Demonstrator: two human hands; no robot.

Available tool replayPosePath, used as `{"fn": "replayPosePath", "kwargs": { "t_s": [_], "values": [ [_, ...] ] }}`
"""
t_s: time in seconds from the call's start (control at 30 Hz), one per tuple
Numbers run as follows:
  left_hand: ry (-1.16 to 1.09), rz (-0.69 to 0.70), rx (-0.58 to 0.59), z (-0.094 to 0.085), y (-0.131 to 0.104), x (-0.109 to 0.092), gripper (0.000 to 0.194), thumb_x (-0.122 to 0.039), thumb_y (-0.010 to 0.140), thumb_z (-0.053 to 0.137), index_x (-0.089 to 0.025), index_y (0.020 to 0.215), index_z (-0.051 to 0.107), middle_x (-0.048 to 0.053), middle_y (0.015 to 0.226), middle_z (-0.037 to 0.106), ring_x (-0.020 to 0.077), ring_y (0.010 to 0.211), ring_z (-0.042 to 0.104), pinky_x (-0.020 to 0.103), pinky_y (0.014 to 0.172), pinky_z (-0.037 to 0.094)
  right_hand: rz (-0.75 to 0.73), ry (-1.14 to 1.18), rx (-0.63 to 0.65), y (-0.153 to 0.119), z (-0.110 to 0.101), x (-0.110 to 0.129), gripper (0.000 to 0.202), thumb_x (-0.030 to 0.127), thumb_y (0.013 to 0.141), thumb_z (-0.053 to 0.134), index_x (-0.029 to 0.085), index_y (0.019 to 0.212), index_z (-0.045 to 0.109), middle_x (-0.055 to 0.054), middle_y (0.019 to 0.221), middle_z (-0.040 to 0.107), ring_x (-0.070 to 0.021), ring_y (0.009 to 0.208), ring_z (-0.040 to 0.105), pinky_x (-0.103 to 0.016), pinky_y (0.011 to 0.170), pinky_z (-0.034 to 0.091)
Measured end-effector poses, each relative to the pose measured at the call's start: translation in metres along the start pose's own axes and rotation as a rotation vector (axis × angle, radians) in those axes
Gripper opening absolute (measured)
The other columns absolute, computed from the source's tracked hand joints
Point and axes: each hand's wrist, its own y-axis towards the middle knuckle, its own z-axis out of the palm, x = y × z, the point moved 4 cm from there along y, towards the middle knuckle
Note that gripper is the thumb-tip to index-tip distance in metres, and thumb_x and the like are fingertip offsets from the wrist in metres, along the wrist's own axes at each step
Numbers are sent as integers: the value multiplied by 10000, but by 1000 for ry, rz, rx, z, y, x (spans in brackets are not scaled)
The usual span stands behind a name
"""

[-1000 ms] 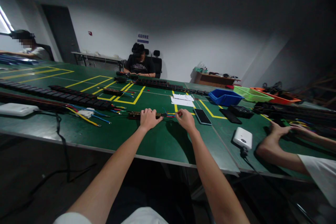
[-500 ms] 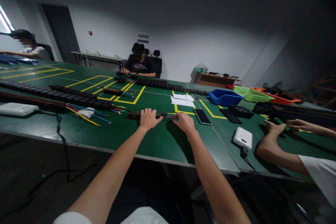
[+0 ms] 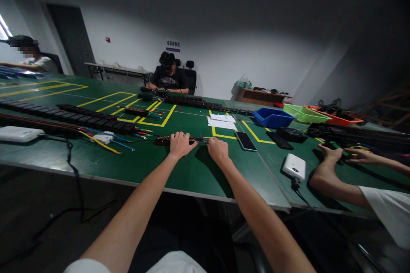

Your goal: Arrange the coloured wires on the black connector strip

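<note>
A dark strip-like part (image 3: 162, 140) with coloured wires at its right end lies on the green table (image 3: 192, 175). My left hand (image 3: 181, 144) is closed over its middle, fingers on top and thumb toward the right. At the wire end, my right hand (image 3: 218, 150) has its fingers curled together around the wires (image 3: 203, 139). Its fingertips are partly hidden. A phone (image 3: 246, 141) lies just right of my right hand, and white papers (image 3: 221, 121) lie beyond it.
Long black strips (image 3: 92, 119) and wires with ring ends (image 3: 120, 143) lie left. A white device (image 3: 294, 167), a blue bin (image 3: 273, 117) and a green bin (image 3: 306, 113) stand right. Another person's hands (image 3: 331, 152) work at the right; people sit across the table.
My right hand has moved left along the wires, and its fingers have drawn together. My left hand stays on the dark part. The neighbouring person's hands have shifted slightly.
</note>
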Motion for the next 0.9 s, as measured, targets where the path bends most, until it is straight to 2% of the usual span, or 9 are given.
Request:
{"fn": "replayPosePath", "kwargs": {
  "t_s": [0.13, 0.37, 0.5, 0.6, 0.73, 0.9],
  "values": [
    [-28, 5, -7, -4, -2, -1, 630, -735, 899, 406, -187, 1036, 683, 171, 1050, 642, 339, 1013, 540, 463, 879, 347, 16, 14, -29, -1, -2, -2, 214, 291, 1025, 444, 179, 1062, 623, -126, 1069, 670, -226, 929, 670, -283, 710, 443],
    [-98, 28, -110, -19, -7, -5, 612, -706, 921, 383, -209, 1108, 688, 154, 1148, 612, 335, 1095, 502, 491, 972, 315, 26, 101, -160, -1, -6, -11, 159, 369, 999, 533, 236, 1028, 614, -76, 1084, 615, -227, 1029, 554, -271, 659, 396],
    [-107, 37, -113, -20, -7, -6, 609, -719, 903, 420, -215, 1121, 681, 144, 1125, 613, 329, 1087, 505, 486, 968, 323, -2, 178, -259, 2, -3, -18, 155, 386, 958, 602, 239, 942, 648, -73, 1096, 601, -246, 1070, 486, -292, 747, 399],
    [-86, 52, -172, -21, -8, -6, 579, -708, 906, 439, -214, 1088, 678, 135, 1108, 617, 317, 1065, 518, 478, 960, 333, -54, 254, -330, 5, -1, -22, 144, 354, 957, 599, 228, 917, 656, -74, 1082, 632, -247, 1033, 505, -327, 827, 382],
    [-78, 24, -243, -23, -8, -5, 527, -628, 972, 373, -199, 1018, 676, 139, 1071, 637, 307, 1030, 538, 467, 922, 351, -26, 358, -322, 10, 4, -28, 195, 388, 982, 544, 235, 917, 645, -56, 986, 691, -244, 972, 546, -326, 783, 351],
    [-128, -17, -258, -27, -7, -3, 498, -548, 1011, 327, -193, 975, 674, 143, 1016, 673, 305, 984, 561, 461, 883, 360, 31, 499, -332, 14, 9, -35, 258, 479, 937, 577, 244, 901, 676, -38, 878, 711, -235, 905, 569, -306, 754, 359]
  ]
}}
